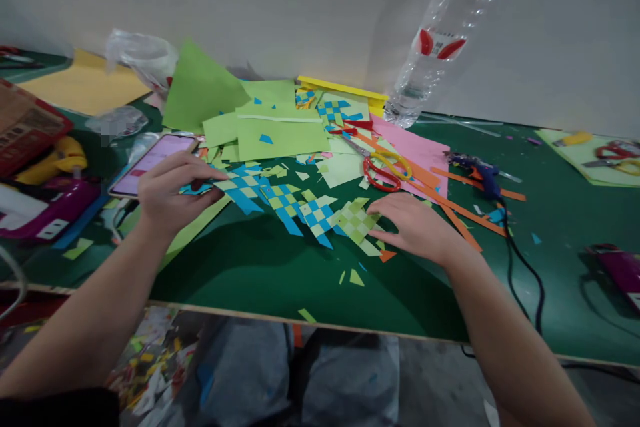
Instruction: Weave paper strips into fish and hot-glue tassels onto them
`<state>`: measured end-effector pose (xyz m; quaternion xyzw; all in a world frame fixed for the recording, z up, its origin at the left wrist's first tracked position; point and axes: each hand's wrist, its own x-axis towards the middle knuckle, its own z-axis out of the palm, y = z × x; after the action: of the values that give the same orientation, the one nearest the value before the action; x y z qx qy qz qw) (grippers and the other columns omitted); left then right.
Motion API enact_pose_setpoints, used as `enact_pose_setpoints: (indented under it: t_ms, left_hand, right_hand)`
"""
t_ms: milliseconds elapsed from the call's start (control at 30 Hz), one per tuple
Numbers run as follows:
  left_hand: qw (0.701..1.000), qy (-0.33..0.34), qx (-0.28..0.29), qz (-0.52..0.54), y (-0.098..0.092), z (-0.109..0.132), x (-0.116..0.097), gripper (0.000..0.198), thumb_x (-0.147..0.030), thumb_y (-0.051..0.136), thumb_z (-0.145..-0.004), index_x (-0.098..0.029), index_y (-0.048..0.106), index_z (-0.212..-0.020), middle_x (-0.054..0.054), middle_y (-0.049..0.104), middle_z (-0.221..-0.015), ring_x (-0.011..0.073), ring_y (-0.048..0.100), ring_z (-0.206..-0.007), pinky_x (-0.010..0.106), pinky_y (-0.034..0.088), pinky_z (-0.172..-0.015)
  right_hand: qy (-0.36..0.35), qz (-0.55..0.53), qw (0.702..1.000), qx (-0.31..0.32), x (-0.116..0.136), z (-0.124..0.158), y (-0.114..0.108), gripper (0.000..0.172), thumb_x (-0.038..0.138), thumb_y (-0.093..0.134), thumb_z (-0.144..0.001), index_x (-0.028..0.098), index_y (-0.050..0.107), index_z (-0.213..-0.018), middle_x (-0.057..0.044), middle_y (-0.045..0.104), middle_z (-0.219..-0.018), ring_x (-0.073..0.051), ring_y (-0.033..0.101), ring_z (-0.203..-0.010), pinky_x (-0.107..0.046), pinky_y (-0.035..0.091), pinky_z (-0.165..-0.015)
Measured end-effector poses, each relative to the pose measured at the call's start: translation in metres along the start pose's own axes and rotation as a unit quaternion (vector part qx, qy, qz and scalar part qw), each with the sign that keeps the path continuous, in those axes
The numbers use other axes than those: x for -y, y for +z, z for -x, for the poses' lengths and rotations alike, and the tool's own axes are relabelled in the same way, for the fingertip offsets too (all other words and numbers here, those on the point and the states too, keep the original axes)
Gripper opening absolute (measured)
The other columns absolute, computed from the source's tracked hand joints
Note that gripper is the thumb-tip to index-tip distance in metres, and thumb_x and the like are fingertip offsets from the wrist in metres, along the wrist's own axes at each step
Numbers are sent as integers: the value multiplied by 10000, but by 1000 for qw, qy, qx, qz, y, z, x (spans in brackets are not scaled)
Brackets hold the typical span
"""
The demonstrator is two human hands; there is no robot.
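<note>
Several checkered fish shapes woven from paper strips lie in a row across the green table. My left hand point(173, 187) is closed on the edge of the leftmost blue-and-pale-green woven paper fish point(245, 187). At the row's right end, my right hand point(417, 223) has thumb and fingers around the edge of a light green woven paper fish point(356, 220). Between these two lie a blue-and-green woven fish point(283, 203) and a blue-and-cream one point(318, 215), overlapping their neighbours. Red-and-yellow scissors point(385, 167) rest just behind my right hand.
Green paper sheets point(283, 137) are piled behind the fish. A phone point(153, 163) lies by my left hand. A plastic bottle point(440, 47) leans on the wall. To the right are orange strips point(463, 230) and a blue glue gun point(480, 177) with its cord.
</note>
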<state>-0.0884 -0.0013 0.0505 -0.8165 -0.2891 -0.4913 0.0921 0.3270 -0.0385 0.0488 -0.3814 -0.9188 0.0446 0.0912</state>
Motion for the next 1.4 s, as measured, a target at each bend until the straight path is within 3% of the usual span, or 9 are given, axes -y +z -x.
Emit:
enact_pose_setpoints:
  t_ms: [567,833,1067,1233,1400]
  left_hand:
    - [1000,-3,3,-7,0,-2,1,122,-202,793,-765,-220,723,-864,0,640,-776,87,510,-580,235,413,-533]
    - [999,-32,41,-10,1,-4,-1,98,-182,760,-785,-203,721,-871,-2,623,-804,76,491,-601,219,421,-556]
    - [996,-32,79,-25,1,1,9,141,-182,747,-773,-207,736,-912,12,602,-878,83,500,-646,222,442,-578]
    - [994,-11,104,-37,2,4,14,172,-220,761,-784,-225,736,-954,30,593,-934,134,571,-822,257,489,-699]
    - [994,-13,111,-19,2,2,12,141,-204,763,-784,-225,733,-920,24,585,-919,134,562,-819,266,477,-705]
  right_hand:
    - [-11,16,1000,-15,4,-2,-2,278,371,549,-955,147,684,-1047,-123,723,-1042,-258,666,-982,-409,503,-885]
    - [-6,13,1000,-6,3,-2,-1,287,374,497,-986,152,673,-1032,-105,718,-1031,-243,655,-974,-385,486,-878]
    - [-33,4,999,-36,3,-4,-1,276,342,475,-997,183,701,-999,-84,728,-997,-214,649,-966,-388,465,-923]
    - [-38,0,999,-34,4,-4,-3,234,343,545,-960,187,718,-977,-89,732,-996,-222,653,-971,-419,454,-960]
    - [-33,-13,999,-22,6,-1,-5,251,381,610,-917,199,705,-1061,-87,719,-1077,-241,636,-1040,-457,430,-998]
